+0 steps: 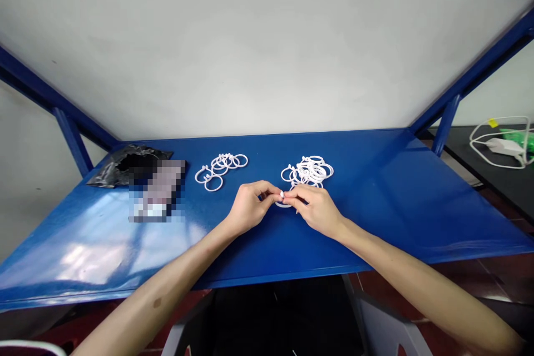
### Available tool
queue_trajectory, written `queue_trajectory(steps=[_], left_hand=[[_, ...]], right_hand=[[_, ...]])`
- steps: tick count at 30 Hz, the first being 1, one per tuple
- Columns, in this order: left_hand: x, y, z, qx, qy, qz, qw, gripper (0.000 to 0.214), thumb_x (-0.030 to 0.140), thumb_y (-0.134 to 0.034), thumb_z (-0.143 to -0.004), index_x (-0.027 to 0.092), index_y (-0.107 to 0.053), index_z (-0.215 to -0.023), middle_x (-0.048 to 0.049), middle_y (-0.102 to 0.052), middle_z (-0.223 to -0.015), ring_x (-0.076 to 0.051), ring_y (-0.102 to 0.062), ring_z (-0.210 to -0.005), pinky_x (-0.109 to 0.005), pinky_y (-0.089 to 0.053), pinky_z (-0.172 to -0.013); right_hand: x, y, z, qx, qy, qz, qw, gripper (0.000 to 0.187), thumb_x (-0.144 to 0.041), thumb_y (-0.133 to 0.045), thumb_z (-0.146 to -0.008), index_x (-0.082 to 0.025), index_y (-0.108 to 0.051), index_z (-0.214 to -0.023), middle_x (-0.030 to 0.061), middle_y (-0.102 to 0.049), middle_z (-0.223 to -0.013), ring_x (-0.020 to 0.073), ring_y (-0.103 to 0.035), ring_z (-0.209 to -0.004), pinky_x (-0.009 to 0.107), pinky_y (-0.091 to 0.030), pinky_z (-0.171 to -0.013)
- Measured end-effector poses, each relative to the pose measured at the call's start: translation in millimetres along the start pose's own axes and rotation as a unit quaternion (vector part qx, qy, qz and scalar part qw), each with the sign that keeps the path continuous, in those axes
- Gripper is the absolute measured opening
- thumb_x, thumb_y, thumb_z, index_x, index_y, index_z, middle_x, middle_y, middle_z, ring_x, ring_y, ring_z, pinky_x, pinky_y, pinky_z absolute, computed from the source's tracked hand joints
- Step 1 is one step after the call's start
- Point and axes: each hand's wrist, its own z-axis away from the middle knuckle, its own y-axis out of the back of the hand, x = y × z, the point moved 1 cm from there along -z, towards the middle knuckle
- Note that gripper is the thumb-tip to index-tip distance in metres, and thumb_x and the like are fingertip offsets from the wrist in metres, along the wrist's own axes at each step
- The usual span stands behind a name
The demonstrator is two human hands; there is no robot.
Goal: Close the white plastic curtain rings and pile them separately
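Between my fingertips, over the middle of the blue table, is a white plastic ring [283, 205]. My left hand [255, 204] pinches it from the left and my right hand [314, 207] from the right, with the fingertips meeting at its small end piece. My fingers cover part of the ring. Just beyond my right hand lies a pile of similar white rings [311, 169], overlapping one another. A smaller group of white rings [221, 166] rests to the left, past my left hand.
The blue table [359, 178] meets a pale wall, with blue metal braces [73, 142] at both sides. A crumpled black plastic bag [110, 169] and a blurred-out flat object [161, 189] lie on the left. At far right, a white cable [498, 166] sits on a dark surface.
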Motion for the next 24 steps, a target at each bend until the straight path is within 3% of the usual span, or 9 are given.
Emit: queue_trajectory(steps=[5,8,10,11,13,17,21,24], left_hand=[[-1.7,1.6,-7.1,-0.022,-0.036,-0.038,0.998,0.011,0.026,-0.065,-0.093,0.021,-0.071,-0.087,-0.0007,-0.076,-0.082,-0.014,-0.069,-0.070,-0.024,-0.051,-0.064],[-13.1,11.7,-16.3,-0.008,-0.044,-0.157,0.987,0.019,0.039,-0.064,-0.094,0.022,-0.071,-0.098,-0.0031,-0.075,-0.086,-0.018,-0.068,-0.076,-0.027,-0.051,-0.068],[-25.7,22.8,-21.2,0.090,0.014,-0.298,0.950,0.026,0.041,-0.060,-0.096,0.021,-0.070,-0.109,-0.0067,-0.073,-0.085,-0.024,-0.069,-0.080,-0.032,-0.049,-0.070],[-32.1,27.6,-23.1,0.108,0.038,-0.355,0.928,0.029,0.038,-0.057,-0.097,0.019,-0.069,-0.116,-0.0098,-0.073,-0.090,-0.028,-0.069,-0.087,-0.035,-0.049,-0.073],[-42.6,34.8,-25.9,0.103,0.061,-0.444,0.888,0.031,0.032,-0.056,-0.096,0.016,-0.067,-0.121,-0.0157,-0.073,-0.101,-0.034,-0.067,-0.097,-0.041,-0.047,-0.081],[-51.6,40.8,-28.7,0.062,0.073,-0.538,0.838,0.029,0.026,-0.045,-0.100,0.017,-0.073,-0.101,-0.0173,-0.071,-0.100,-0.035,-0.065,-0.097,-0.044,-0.043,-0.080],[-48.3,43.2,-26.8,0.068,0.012,-0.532,0.844,0.029,0.025,-0.046,-0.101,0.019,-0.074,-0.097,-0.0136,-0.071,-0.090,-0.031,-0.065,-0.089,-0.041,-0.043,-0.076],[-36.9,38.9,-21.0,0.049,-0.120,-0.458,0.880,0.026,0.026,-0.049,-0.102,0.021,-0.074,-0.103,-0.0084,-0.072,-0.083,-0.023,-0.065,-0.080,-0.036,-0.045,-0.073]], right_hand=[[2.3,-3.9,-1.8,0.023,0.013,0.056,0.998,0.016,-0.027,-0.059,-0.101,-0.022,-0.073,-0.096,0.0035,-0.076,-0.088,0.0175,-0.070,-0.080,0.031,-0.055,-0.076],[4.9,2.6,-8.6,0.069,0.035,0.114,0.990,0.017,-0.028,-0.058,-0.101,-0.022,-0.074,-0.102,0.0067,-0.077,-0.098,0.0214,-0.070,-0.090,0.036,-0.055,-0.084],[11.1,11.0,-13.2,0.101,0.036,0.153,0.982,0.020,-0.030,-0.057,-0.102,-0.023,-0.075,-0.103,0.0075,-0.075,-0.098,0.0234,-0.068,-0.093,0.039,-0.056,-0.085],[15.9,15.5,-15.0,0.116,0.028,0.169,0.978,0.021,-0.031,-0.056,-0.102,-0.024,-0.076,-0.103,0.0076,-0.074,-0.097,0.0240,-0.067,-0.093,0.040,-0.056,-0.084],[27.6,23.6,-17.4,0.137,0.005,0.205,0.969,0.024,-0.033,-0.055,-0.102,-0.025,-0.077,-0.105,0.0082,-0.071,-0.096,0.0247,-0.064,-0.092,0.041,-0.056,-0.081],[45.7,30.9,-18.6,0.133,-0.043,0.263,0.955,0.028,-0.038,-0.056,-0.100,-0.024,-0.077,-0.112,0.0109,-0.066,-0.101,0.0278,-0.058,-0.094,0.044,-0.055,-0.078],[40.5,30.4,-18.1,0.141,-0.043,0.259,0.954,0.030,-0.038,-0.057,-0.099,-0.022,-0.075,-0.117,0.0130,-0.064,-0.107,0.0301,-0.056,-0.102,0.048,-0.055,-0.084],[26.8,27.5,-16.7,0.137,-0.003,0.225,0.965,0.029,-0.035,-0.056,-0.101,-0.023,-0.073,-0.120,0.0121,-0.067,-0.110,0.0288,-0.059,-0.104,0.049,-0.054,-0.090]])
